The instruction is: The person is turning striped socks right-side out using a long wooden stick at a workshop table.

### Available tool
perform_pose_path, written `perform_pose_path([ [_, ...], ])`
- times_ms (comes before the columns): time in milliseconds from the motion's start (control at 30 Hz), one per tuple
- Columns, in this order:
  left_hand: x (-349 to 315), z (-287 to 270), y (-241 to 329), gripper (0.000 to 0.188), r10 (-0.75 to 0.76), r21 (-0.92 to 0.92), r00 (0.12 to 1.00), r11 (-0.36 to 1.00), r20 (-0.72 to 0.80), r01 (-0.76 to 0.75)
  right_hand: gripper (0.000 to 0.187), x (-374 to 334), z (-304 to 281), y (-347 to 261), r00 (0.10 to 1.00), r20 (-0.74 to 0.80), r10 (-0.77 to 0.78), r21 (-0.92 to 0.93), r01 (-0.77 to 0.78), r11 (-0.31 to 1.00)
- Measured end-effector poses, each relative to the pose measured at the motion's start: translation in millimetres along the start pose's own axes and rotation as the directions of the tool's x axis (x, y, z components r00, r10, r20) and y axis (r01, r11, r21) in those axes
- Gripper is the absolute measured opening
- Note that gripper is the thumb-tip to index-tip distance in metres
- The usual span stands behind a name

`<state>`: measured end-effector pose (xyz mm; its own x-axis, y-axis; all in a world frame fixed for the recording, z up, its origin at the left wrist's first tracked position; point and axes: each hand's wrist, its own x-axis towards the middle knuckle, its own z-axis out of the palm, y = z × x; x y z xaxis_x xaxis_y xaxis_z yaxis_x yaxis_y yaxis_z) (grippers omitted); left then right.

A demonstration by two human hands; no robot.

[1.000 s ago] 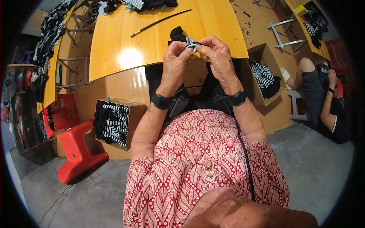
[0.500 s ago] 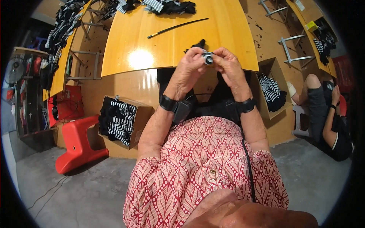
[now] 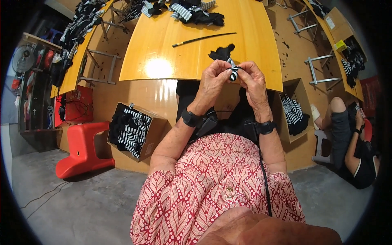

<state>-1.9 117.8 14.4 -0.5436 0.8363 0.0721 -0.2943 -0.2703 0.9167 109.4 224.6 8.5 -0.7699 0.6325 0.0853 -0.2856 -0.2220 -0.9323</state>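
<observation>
The left hand (image 3: 214,79) and right hand (image 3: 255,79) both pinch a small, rolled-looking striped knit piece (image 3: 234,74) at the surface's (image 3: 155,47) near edge, toward its right corner. Soft and probably stretchy, it could spring loose if either pinch slackens and slip over that edge; the crumpled matte black cloth (image 3: 223,52) just beyond, perhaps joined, might drag

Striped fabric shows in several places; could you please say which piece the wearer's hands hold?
The striped piece pinched between left hand and right hand; the far pile and boxed pieces lie apart from both.
</observation>
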Motion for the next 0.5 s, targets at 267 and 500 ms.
perform_pose_path([
  [267, -1.5, -1.6, -4.1, 0.009, 0.018, 0.009, 1.0, 1.0, -0.008, -0.018, 0.012, 2.4, -4.7, -10.7, 0.996, 0.059, 0.061, -0.101, -0.055, 0.993],
  [500, 0.0, 8.0, 1.3, 0.014, 0.058, 0.172, 0.997, 0.983, 0.052, -0.066, 0.005, 6.9, -6.9, -13.5, 1.0, -0.009, 0.003, -0.121, -0.004, 0.993],
])
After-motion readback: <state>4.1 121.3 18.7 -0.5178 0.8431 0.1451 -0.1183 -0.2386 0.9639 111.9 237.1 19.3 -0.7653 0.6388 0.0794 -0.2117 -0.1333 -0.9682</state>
